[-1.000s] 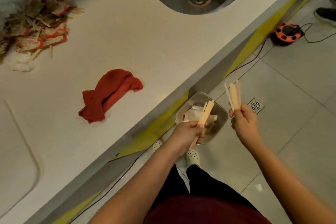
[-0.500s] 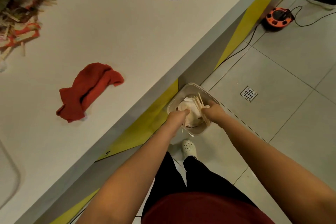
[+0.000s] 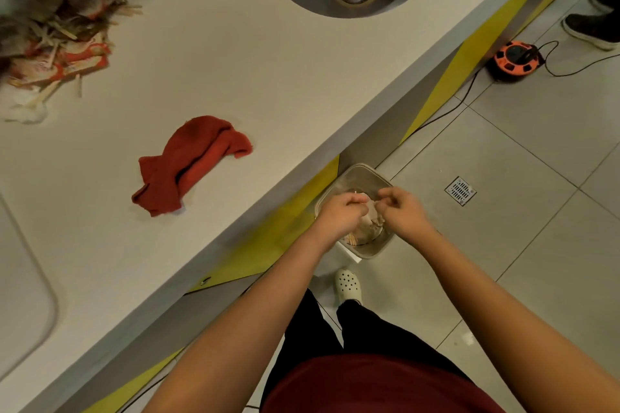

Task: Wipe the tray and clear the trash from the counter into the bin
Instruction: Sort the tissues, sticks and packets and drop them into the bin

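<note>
Your two hands hover over the bin (image 3: 345, 178) on the floor beside the counter (image 3: 235, 77), hiding most of its contents; only crumpled paper and a few wooden sticks (image 3: 352, 239) show. Left hand (image 3: 340, 213): fingers curled; whether they hold anything cannot be told. Right hand (image 3: 401, 209): fingertips pinched together, held item unclear. One red cloth (image 3: 191, 164) lies on the counter. One trash pile (image 3: 57, 40), blurred, is cut off at the left edge. One tray (image 3: 27, 278) is partly out of frame.
</note>
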Action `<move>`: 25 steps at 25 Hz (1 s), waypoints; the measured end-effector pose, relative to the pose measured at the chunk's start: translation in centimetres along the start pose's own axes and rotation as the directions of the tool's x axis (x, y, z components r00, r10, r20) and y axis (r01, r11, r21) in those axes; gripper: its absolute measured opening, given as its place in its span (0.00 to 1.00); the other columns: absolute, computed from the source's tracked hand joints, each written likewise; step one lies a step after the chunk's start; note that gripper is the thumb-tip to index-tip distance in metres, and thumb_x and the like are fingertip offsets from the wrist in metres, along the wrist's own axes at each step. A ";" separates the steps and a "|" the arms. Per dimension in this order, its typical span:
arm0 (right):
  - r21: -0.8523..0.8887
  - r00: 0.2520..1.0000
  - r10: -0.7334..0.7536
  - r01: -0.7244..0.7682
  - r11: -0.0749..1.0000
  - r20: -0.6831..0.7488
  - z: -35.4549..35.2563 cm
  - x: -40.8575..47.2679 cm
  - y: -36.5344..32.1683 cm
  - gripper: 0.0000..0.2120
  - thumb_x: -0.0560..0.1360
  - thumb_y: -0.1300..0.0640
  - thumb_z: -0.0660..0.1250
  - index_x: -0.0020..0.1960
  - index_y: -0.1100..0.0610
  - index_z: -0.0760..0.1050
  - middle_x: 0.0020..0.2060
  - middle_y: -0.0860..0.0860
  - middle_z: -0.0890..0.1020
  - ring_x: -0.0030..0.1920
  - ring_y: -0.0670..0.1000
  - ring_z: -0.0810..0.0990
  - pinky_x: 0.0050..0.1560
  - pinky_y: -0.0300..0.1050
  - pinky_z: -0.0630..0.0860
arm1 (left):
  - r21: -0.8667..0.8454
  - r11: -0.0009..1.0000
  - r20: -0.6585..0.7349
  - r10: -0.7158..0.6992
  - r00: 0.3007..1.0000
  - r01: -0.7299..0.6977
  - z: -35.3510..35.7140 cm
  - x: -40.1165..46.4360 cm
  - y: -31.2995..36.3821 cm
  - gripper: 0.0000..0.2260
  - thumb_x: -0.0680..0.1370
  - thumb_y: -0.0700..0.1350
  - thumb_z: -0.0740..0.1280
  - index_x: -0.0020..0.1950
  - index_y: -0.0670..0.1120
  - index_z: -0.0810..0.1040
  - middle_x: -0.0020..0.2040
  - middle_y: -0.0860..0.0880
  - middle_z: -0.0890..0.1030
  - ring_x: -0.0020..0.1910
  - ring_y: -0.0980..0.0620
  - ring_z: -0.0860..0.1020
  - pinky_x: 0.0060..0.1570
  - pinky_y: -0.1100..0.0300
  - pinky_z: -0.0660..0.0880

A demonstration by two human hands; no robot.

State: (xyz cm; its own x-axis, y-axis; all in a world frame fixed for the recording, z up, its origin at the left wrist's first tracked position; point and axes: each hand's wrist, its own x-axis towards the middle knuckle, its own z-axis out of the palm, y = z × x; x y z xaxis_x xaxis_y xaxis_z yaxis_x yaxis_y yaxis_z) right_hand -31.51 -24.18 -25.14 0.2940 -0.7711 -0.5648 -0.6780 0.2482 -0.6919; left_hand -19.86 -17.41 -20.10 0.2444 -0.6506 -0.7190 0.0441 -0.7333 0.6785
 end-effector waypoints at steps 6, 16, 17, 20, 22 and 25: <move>0.179 0.890 -0.387 0.433 0.883 -0.243 -3.4 -3.8 -10.9 0.09 0.75 0.63 0.63 0.52 0.53 0.74 0.34 0.45 0.73 0.31 0.47 0.70 0.32 0.35 0.68 | -0.200 0.939 -0.069 0.272 0.960 -0.280 -3.7 -5.4 6.1 0.09 0.78 0.40 0.63 0.56 0.48 0.77 0.41 0.52 0.78 0.39 0.58 0.77 0.37 0.65 0.73; 0.087 0.770 -0.638 0.637 0.766 -0.011 3.2 -3.7 -25.6 0.06 0.75 0.60 0.63 0.50 0.52 0.76 0.37 0.47 0.75 0.35 0.50 0.75 0.37 0.35 0.71 | -0.316 0.821 -0.484 0.291 0.825 -0.476 -18.5 -10.4 9.8 0.08 0.77 0.40 0.63 0.47 0.53 0.78 0.42 0.53 0.79 0.41 0.54 0.77 0.38 0.61 0.72; 0.065 0.761 -0.648 0.647 0.760 0.007 4.3 -3.6 -26.8 0.07 0.75 0.61 0.63 0.50 0.53 0.76 0.37 0.46 0.75 0.34 0.49 0.75 0.35 0.31 0.70 | -0.317 0.810 -0.521 0.286 0.804 -0.493 -20.4 -10.6 9.7 0.08 0.77 0.39 0.63 0.47 0.52 0.78 0.41 0.53 0.78 0.40 0.55 0.77 0.36 0.62 0.72; 0.007 0.736 -0.674 0.675 0.738 0.058 7.5 -3.2 -30.3 0.08 0.75 0.62 0.62 0.51 0.56 0.78 0.37 0.46 0.75 0.31 0.44 0.71 0.32 0.25 0.67 | -0.325 0.777 -0.613 0.260 0.746 -0.539 -25.7 -11.2 9.1 0.08 0.78 0.38 0.63 0.47 0.51 0.77 0.41 0.53 0.77 0.37 0.56 0.76 0.34 0.64 0.71; -0.016 0.727 -0.680 0.684 0.729 0.095 9.2 -2.9 -32.2 0.08 0.75 0.61 0.62 0.52 0.56 0.77 0.41 0.48 0.75 0.32 0.43 0.71 0.33 0.26 0.67 | -0.333 0.763 -0.659 0.231 0.716 -0.553 -28.8 -11.4 8.6 0.08 0.78 0.38 0.63 0.47 0.51 0.77 0.41 0.53 0.78 0.36 0.58 0.76 0.34 0.64 0.71; -0.058 0.720 -0.681 0.691 0.720 0.136 11.4 -2.4 -34.7 0.08 0.76 0.60 0.61 0.53 0.57 0.77 0.44 0.50 0.75 0.36 0.48 0.73 0.35 0.32 0.69 | -0.357 0.751 -0.707 0.171 0.686 -0.555 -32.8 -11.3 8.2 0.07 0.78 0.38 0.63 0.46 0.50 0.76 0.35 0.54 0.80 0.32 0.60 0.76 0.34 0.65 0.71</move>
State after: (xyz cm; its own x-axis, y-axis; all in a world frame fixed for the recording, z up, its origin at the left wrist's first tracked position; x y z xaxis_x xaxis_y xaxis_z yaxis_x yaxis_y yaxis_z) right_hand -0.97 -24.24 -4.91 0.7646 -0.6445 0.0031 -0.3240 -0.3885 -0.8626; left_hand 9.55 -9.58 -1.47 0.8602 -0.4322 -0.2705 0.2428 -0.1193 0.9627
